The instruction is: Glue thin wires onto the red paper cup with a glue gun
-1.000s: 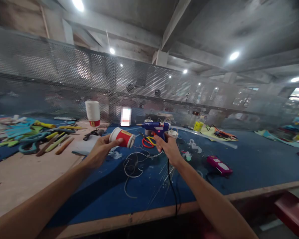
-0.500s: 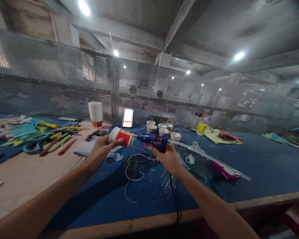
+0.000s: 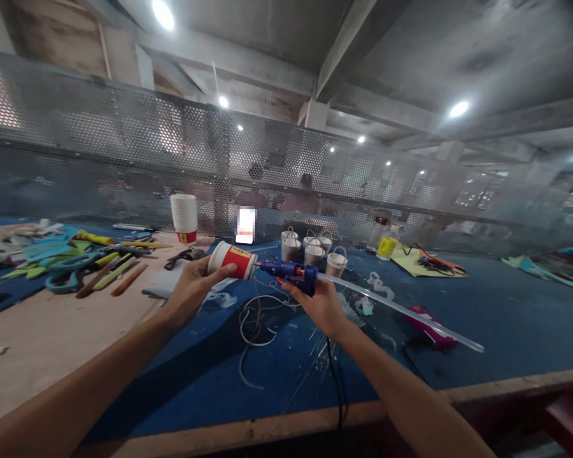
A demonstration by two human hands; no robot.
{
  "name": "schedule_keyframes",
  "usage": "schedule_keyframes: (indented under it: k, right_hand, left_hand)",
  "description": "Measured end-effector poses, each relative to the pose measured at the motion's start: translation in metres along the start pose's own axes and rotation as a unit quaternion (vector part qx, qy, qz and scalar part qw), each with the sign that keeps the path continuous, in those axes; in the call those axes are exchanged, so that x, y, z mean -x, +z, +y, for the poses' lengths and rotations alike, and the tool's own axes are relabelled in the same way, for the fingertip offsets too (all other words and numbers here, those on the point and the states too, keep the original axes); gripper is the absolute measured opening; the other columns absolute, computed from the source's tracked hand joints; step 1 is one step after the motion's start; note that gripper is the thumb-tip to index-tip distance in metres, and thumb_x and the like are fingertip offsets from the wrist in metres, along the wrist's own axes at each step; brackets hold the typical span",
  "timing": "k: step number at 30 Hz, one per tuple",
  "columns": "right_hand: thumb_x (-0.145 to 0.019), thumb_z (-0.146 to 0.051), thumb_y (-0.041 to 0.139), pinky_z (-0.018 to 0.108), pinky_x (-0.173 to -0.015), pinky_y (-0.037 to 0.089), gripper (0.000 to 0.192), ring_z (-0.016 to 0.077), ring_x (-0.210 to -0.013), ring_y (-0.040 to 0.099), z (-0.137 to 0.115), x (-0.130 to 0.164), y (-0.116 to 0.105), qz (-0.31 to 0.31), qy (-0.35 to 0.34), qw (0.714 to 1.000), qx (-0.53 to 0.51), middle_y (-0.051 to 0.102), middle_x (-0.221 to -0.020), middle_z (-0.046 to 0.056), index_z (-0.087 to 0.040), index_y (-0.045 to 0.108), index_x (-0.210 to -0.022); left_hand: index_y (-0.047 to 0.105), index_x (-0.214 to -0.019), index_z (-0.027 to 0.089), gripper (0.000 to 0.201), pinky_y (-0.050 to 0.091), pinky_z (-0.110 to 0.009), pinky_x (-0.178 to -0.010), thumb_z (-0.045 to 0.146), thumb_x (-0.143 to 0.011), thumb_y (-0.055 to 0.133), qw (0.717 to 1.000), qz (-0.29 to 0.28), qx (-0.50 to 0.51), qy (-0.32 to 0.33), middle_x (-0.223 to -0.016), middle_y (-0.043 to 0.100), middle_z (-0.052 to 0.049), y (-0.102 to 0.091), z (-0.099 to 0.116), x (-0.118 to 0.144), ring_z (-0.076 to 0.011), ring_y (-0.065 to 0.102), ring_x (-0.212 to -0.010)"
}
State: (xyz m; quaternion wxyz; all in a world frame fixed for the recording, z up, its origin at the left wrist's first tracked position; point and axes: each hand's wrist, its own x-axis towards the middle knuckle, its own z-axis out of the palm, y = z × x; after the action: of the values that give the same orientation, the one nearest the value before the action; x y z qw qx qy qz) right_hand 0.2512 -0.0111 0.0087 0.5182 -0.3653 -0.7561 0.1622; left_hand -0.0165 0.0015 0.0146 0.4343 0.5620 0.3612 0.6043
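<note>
Holding a red-and-white paper cup (image 3: 231, 260) on its side just left of frame centre, the left hand (image 3: 191, 289) has its fingers closed round the cup's base end, the mouth turned toward the right. Right hand (image 3: 318, 305) is wrapped around the grip of a blue glue gun (image 3: 289, 272) at centre frame; its nozzle meets the cup's rim, touching or very nearly so. One long clear glue stick (image 3: 401, 310) juts from the back of the gun toward the lower right, and a black cord (image 3: 335, 381) drops from the handle to the near edge of the counter (image 3: 482, 305). Containers: one stack of white paper cups (image 3: 184, 218) with a red band at the bottom stands upper left of centre, count within the stack not readable; four small white cups with wire handles (image 3: 310, 249) stand clustered just beyond the gun, contents not visible; one glass jar (image 3: 377, 232) and one yellow-labelled bottle (image 3: 386, 245) stand right of them, contents unclear. A loose coil of white cord (image 3: 255, 318) lies on the blue counter surface below the hands. One magenta object (image 3: 432, 324) lies under the glue stick at right. A pile of teal, yellow and brown craft strips (image 3: 71, 261) covers the left side, number uncountable. One black tool (image 3: 184, 256) lies near the cup stack.
</note>
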Motion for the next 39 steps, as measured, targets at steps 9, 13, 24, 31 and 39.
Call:
schedule_keyframes:
  k: [9,13,24,31,39]
  right_hand:
    - [-0.088,-0.047,0.07,0.042,-0.087,0.06,0.031,0.0278,-0.099,0.072,0.005,0.001,0.001,0.009,0.0,1.0,0.009,0.078,-0.102,0.006,-0.024,0.076,-0.108]
    - [-0.088,-0.046,0.071,0.042,-0.088,0.059,0.03,0.0287,-0.099,0.073,0.003,0.0,0.001,0.005,-0.003,1.0,0.014,0.078,-0.1,0.006,-0.022,0.077,-0.105]
    - [-0.088,-0.044,0.071,0.041,-0.088,0.059,0.027,0.0294,-0.102,0.072,0.002,0.001,0.0,0.005,-0.004,0.999,0.034,0.079,-0.098,0.006,-0.022,0.078,-0.103]
    - [-0.089,-0.047,0.069,0.04,-0.083,0.06,0.031,0.0286,-0.096,0.074,0.01,0.001,0.001,-0.01,0.001,0.999,0.039,0.079,-0.101,0.006,-0.023,0.078,-0.107]
    - [-0.088,-0.048,0.07,0.042,-0.084,0.06,0.031,0.0302,-0.098,0.073,0.008,0.001,0.001,0.0,0.0,0.998,0.057,0.079,-0.1,0.006,-0.024,0.078,-0.108]
  left_hand:
    - [0.077,-0.101,0.019,0.029,0.051,-0.026,-0.062,0.032,-0.075,0.082,1.0,0.0,-0.023,0.013,-0.074,0.075,-0.001,-0.002,-0.002,-0.002,-0.0184,0.067,-0.067]
    - [0.076,-0.099,0.019,0.027,0.051,-0.026,-0.066,0.034,-0.077,0.082,0.999,0.0,-0.033,0.011,-0.078,0.076,-0.002,0.0,0.001,-0.001,-0.0189,0.067,-0.072]
    - [0.075,-0.1,0.018,0.033,0.051,-0.027,-0.063,0.04,-0.077,0.082,0.999,0.002,-0.031,-0.007,-0.08,0.077,-0.003,0.001,0.001,0.001,-0.0198,0.068,-0.07]
    - [0.075,-0.095,0.016,0.032,0.052,-0.03,-0.069,0.042,-0.077,0.081,0.998,0.005,-0.063,0.012,-0.079,0.076,-0.004,0.004,0.005,0.002,-0.0217,0.069,-0.074]
    - [0.076,-0.092,0.017,0.033,0.05,-0.03,-0.064,0.041,-0.072,0.084,0.999,0.009,-0.047,0.0,-0.078,0.077,-0.004,0.004,0.007,0.002,-0.0218,0.068,-0.069]
